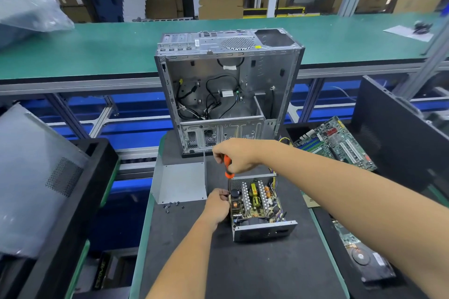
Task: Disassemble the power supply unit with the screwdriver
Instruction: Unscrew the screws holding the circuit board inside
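The power supply unit (pixel 257 204) lies open on the black mat, its circuit board, heat sinks and coils exposed. My right hand (pixel 237 155) grips the orange-handled screwdriver (pixel 228 166) upright over the unit's far left corner; the tip is hidden behind the casing. My left hand (pixel 217 205) holds the unit's left wall, fingers curled on its edge. The removed grey metal cover (pixel 181 182) stands just left of the unit, with several small black screws (pixel 171 205) loose in front of it.
An emptied computer case (pixel 226 90) stands behind the unit. A motherboard (pixel 335 145) lies in a bin to the right; a black case panel (pixel 398 128) leans further right. A grey side panel (pixel 31 177) sits in a black bin at left. A green conveyor (pixel 109 43) runs across the back.
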Action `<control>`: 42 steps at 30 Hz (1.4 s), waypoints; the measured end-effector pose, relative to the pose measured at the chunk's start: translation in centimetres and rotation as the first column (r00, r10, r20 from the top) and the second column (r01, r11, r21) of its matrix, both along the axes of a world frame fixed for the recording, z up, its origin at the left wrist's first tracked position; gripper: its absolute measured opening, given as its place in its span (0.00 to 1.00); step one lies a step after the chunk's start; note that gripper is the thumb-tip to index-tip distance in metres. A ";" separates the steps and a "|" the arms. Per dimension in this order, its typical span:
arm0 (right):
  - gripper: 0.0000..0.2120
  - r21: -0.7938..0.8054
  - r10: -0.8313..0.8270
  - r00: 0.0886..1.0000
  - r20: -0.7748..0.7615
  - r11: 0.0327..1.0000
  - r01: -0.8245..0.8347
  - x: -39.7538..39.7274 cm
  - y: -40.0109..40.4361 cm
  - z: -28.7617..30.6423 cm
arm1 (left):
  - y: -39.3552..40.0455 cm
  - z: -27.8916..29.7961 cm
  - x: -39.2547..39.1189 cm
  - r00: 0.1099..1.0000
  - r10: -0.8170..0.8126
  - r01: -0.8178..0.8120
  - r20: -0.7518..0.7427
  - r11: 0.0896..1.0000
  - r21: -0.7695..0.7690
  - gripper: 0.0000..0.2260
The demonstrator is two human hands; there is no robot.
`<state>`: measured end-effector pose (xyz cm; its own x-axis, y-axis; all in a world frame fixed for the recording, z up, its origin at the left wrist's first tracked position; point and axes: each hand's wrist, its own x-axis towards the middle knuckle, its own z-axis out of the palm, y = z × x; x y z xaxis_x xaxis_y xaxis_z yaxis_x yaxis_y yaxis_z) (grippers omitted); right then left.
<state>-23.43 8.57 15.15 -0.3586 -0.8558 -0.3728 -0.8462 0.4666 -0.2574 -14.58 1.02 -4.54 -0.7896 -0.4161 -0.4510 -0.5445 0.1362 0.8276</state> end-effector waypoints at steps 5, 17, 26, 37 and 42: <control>0.12 0.145 0.072 0.957 -0.280 0.989 -0.032 0.4 -0.9 -0.5 | 0.0 0.1 0.0 1.000 0.002 -0.002 0.010 1.000 0.013 0.12; 0.18 0.085 -0.010 0.969 -0.248 0.996 0.032 0.9 -1.0 -0.3 | 0.0 0.5 -0.1 1.000 0.009 -0.010 0.024 0.999 0.043 0.13; 0.13 -0.008 0.039 0.998 0.042 0.999 -0.039 0.4 -0.3 0.2 | 0.2 0.7 -0.4 0.999 0.023 -0.025 0.047 0.998 0.055 0.12; 0.08 -0.003 0.022 0.991 -0.130 1.000 -0.022 0.7 -0.4 -0.5 | 0.4 1.0 -0.7 0.997 0.015 -0.018 0.079 0.999 0.035 0.11; 0.09 -0.031 0.042 0.999 0.009 0.999 -0.042 0.5 -0.2 -0.3 | 0.5 0.9 -0.9 0.996 0.027 -0.028 0.086 0.999 0.018 0.12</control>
<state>-22.92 8.34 14.83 -0.3186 -0.8812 -0.3492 -0.8623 0.4224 -0.2792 -15.44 1.51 -3.68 -0.7363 -0.4279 -0.5242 -0.6166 0.1050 0.7803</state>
